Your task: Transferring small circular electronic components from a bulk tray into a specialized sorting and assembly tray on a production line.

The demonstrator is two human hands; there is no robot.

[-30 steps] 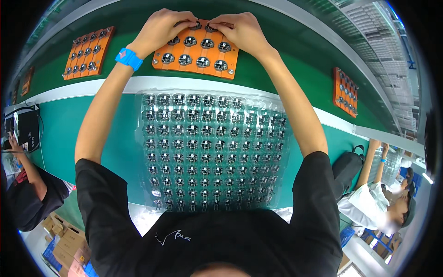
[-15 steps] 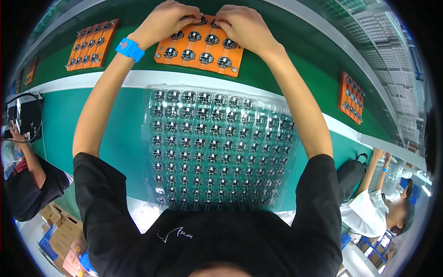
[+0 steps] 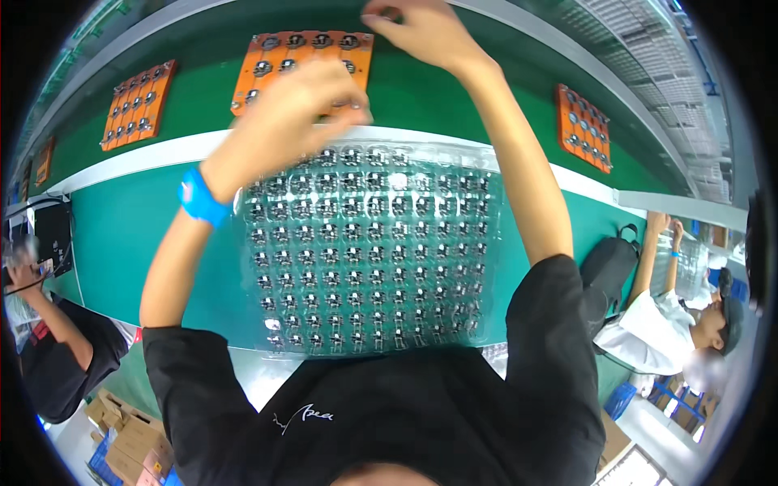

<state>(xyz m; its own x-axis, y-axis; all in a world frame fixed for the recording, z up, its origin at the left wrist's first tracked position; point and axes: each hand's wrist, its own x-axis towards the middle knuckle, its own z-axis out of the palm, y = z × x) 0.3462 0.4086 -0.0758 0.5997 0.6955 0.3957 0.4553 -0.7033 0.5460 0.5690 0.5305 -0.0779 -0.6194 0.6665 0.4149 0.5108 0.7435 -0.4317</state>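
My left hand (image 3: 296, 113), smeared by motion, hangs over the near right part of an orange fixture plate (image 3: 243, 79) and the far edge of a clear plastic tray (image 3: 494, 259). Its wrist wears a blue band (image 3: 203, 197). Whether its fingers hold anything is unclear. To the right of the plate, my right hand (image 3: 425, 31) is raised at the far edge of view, thumb and fingers slightly apart, with nothing visible in them. Rows of small dark round electronic modules (image 3: 322, 39) sit on the plate; my left hand hides some. Many similar modules (image 3: 331, 232) fill the tray's pockets.
More loaded orange plates stand along the dark green strip, one at left (image 3: 138, 105) and one at right (image 3: 583, 130). A white rail (image 3: 174, 150) separates that strip from the green table. A black bag (image 3: 608, 271) lies at right. Other people sit on both sides.
Both hands have left the modules at the plate's far edge. My left hand has come nearer, toward the tray; my right has moved off the plate. The plates appear shifted left in view.
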